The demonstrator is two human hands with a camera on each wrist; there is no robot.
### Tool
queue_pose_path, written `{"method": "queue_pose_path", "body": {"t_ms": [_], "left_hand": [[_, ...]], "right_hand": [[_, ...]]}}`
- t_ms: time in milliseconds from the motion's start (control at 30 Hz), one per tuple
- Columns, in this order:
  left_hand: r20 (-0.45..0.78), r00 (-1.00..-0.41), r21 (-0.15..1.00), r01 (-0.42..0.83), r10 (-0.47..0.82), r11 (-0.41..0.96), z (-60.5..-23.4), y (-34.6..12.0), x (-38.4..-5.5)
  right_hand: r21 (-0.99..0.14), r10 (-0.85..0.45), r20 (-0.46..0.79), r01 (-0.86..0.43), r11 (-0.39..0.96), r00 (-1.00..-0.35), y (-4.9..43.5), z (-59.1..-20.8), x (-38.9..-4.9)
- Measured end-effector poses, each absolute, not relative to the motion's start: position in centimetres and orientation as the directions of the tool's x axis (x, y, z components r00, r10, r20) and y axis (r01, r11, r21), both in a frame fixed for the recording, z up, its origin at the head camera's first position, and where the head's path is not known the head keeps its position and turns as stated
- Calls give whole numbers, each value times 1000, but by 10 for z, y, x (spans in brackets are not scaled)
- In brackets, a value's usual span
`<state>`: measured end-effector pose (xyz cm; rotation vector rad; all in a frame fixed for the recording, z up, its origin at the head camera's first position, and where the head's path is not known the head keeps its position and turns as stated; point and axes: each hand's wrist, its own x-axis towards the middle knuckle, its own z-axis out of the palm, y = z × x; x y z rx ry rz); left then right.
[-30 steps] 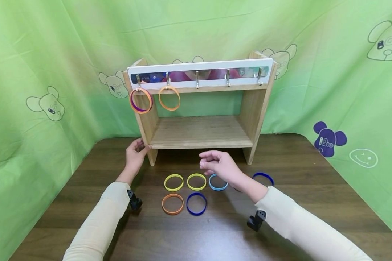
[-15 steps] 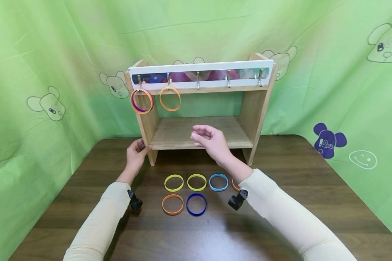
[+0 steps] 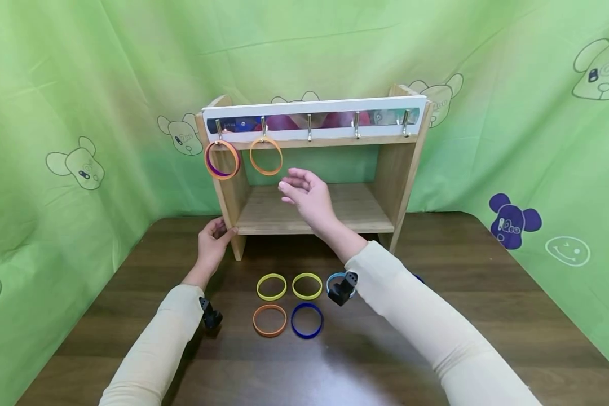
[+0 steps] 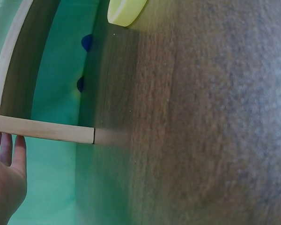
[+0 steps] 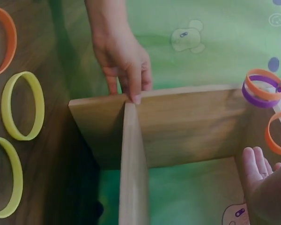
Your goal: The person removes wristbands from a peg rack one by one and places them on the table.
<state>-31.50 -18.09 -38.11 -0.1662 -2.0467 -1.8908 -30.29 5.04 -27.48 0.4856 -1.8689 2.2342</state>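
Observation:
My left hand [image 3: 212,243] grips the wooden shelf [image 3: 314,225] by its left side panel, thumb at the front edge and fingers along the outer face. My right hand [image 3: 310,198] is raised in front of the shelf with loosely bent fingers and nothing in them. Just left of and above its fingertips, an orange wristband [image 3: 252,159] hangs from the second hook. On the first hook hang another orange wristband [image 3: 206,163] and a purple wristband [image 5: 256,100]. In the right wrist view, the right fingers [image 5: 249,161] appear close below the single orange band.
Yellow wristbands [image 3: 271,275], an orange wristband [image 3: 269,335], a dark blue wristband [image 3: 307,336] and a light blue wristband [image 3: 329,282] lie on the brown table [image 3: 243,372]. My right forearm partly covers the row. Three other hooks [image 3: 357,125] carry no bands. A green curtain [image 3: 335,45] hangs behind.
My right hand has risen from above the table bands and moved left, up to near the second hook. My left hand has stayed on the shelf's side.

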Motion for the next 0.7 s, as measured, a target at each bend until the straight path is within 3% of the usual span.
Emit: {"method": "queue_pose_path", "body": {"t_ms": [700], "left_hand": [[340,-927,940,330,-157,90,-381,-180,-312]], "right_hand": [[-913,-16,258,-239,-331,-966,28,-255,-311]]}}
